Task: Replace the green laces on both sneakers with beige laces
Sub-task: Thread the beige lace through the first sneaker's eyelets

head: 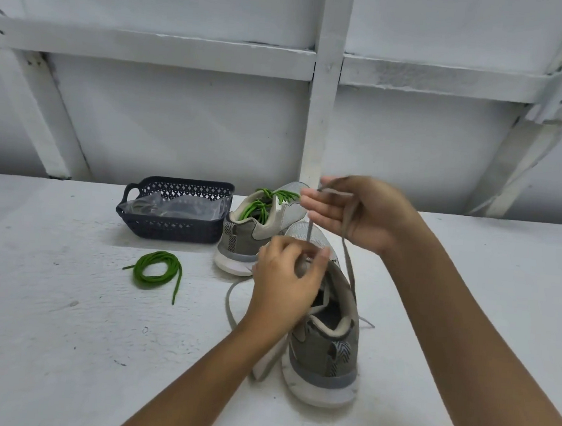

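A grey sneaker [324,347] stands heel toward me at the table's middle, with a beige lace [348,255] threaded through it. My left hand [284,287] pinches the lace at the sneaker's upper eyelets. My right hand [360,212] is raised above the shoe and holds a strand of the same lace, pulled upward. One end of the lace trails left on the table. Behind stands the second grey sneaker [254,237], still carrying green laces [263,204]. A loose green lace [157,270] lies coiled to the left.
A dark blue plastic basket [144,225] holding clear plastic bags sits at the back left, beside the second sneaker. The white table [62,330] ends at a white framed wall [321,115] close behind the shoes.
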Available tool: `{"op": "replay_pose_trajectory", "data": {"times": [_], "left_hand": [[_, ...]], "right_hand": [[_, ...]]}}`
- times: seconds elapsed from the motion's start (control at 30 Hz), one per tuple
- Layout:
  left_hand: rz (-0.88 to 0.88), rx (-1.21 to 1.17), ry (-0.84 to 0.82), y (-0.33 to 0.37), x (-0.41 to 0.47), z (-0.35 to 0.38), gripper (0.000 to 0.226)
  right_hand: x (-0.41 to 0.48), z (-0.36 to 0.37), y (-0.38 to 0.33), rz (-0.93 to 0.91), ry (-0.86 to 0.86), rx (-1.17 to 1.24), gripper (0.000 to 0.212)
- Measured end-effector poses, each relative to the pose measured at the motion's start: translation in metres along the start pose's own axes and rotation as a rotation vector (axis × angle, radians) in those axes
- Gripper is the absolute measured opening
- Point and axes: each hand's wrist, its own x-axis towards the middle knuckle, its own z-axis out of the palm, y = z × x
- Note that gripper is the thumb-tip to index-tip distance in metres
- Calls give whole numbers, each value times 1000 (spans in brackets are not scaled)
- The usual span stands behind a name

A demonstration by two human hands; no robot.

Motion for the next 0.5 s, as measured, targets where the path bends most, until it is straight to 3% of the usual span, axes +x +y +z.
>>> {"op": "replay_pose_trajectory", "data": {"times": [0.1, 0.2, 0.33, 0.5], "left_hand": [[-5, 200, -159, 13, 5, 1, 75], [9, 188, -157, 16, 15, -4, 38], [-86, -228, -248, 22, 26, -28, 32], [-263, -735, -127, 18, 68, -60, 29]], "right_hand": [[8, 14, 0, 42, -55, 118, 21], [16, 22, 0, 35, -27, 118, 21], [21, 10, 2, -2, -13, 4, 10], [19, -11, 31, 93, -41, 67, 25]]}}
